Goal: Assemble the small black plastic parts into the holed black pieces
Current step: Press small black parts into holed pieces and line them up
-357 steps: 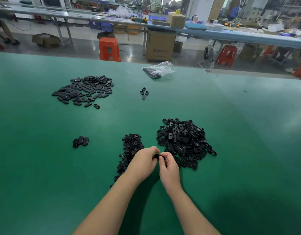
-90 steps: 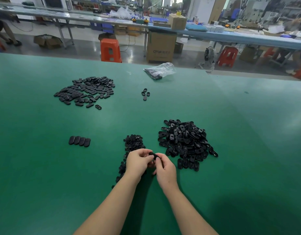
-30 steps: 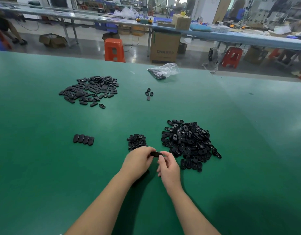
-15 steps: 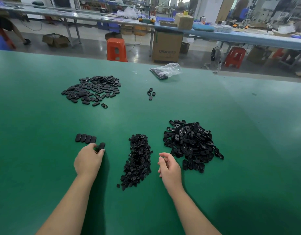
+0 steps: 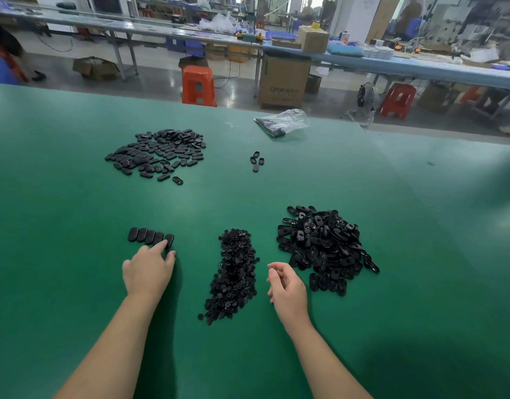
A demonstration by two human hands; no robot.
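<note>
A heap of holed black oval pieces (image 5: 323, 246) lies right of centre on the green table (image 5: 75, 203). Beside it on the left runs a long heap of small black plastic parts (image 5: 233, 275). Further left, a short row of assembled pieces (image 5: 146, 235) lies side by side. My left hand (image 5: 148, 272) reaches to the right end of that row, with its fingertips pinching the last assembled piece (image 5: 169, 239), which rests on the table. My right hand (image 5: 285, 283) hovers between the two heaps with its fingers loosely curled and nothing in them.
A wide spread of assembled pieces (image 5: 159, 152) lies at the far left. Three loose oval pieces (image 5: 256, 160) sit mid-table, and a clear plastic bag (image 5: 282, 122) of parts lies near the far edge. Beyond the table stand orange stools, a cardboard box and workbenches.
My hands have parted from in front of me. The left carried the piece leftward and set it at the right end of the row, which has grown by one. The right stays near the heaps, empty.
</note>
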